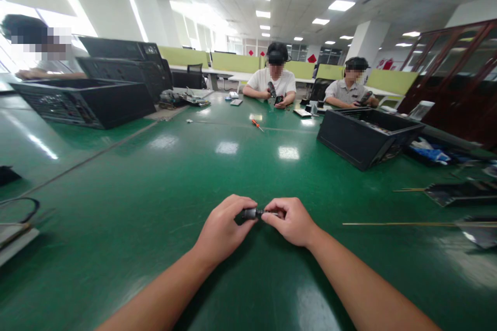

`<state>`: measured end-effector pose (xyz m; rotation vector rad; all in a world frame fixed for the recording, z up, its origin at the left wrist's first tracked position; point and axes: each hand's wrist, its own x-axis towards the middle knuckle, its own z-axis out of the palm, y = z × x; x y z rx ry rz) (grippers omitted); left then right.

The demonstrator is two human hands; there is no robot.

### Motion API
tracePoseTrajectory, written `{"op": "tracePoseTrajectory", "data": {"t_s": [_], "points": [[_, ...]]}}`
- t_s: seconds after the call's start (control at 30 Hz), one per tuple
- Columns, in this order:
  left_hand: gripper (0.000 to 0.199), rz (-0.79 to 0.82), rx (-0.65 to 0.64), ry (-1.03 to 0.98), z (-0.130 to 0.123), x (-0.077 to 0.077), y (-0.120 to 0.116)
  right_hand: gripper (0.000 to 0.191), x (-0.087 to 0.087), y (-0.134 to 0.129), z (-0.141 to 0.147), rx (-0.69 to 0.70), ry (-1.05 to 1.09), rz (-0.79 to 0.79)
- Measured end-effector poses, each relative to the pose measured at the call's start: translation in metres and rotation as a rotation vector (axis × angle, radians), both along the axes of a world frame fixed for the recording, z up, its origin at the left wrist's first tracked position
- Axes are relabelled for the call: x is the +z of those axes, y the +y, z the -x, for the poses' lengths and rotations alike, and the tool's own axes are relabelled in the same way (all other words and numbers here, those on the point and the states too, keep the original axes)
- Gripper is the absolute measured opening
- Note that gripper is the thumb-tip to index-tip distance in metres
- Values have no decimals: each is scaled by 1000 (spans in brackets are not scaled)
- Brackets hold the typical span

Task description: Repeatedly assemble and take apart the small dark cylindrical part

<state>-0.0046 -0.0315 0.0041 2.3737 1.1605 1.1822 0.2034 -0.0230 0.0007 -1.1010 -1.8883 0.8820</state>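
Observation:
Just above the green table, my left hand is closed round a small black cylindrical part between thumb and fingers. My right hand pinches a thin metal shaft that lines up with the black part's right end. The two hands are close together but apart, with a short dark section showing between them. Fingers partly cover the shaft, so whether it is one piece with the black part I cannot tell.
An orange screwdriver lies farther up the table. Black computer cases stand left and right. Thin rods and dark parts lie at right, a pale flat object at left. Three people sit around.

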Motion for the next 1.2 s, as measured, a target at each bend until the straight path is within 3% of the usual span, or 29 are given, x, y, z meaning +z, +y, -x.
{"op": "tracePoseTrajectory", "data": {"t_s": [1.2], "points": [[23,-19,85,-27,5,3,4,10,-4,3,-3,-99,-30,-78]]}}
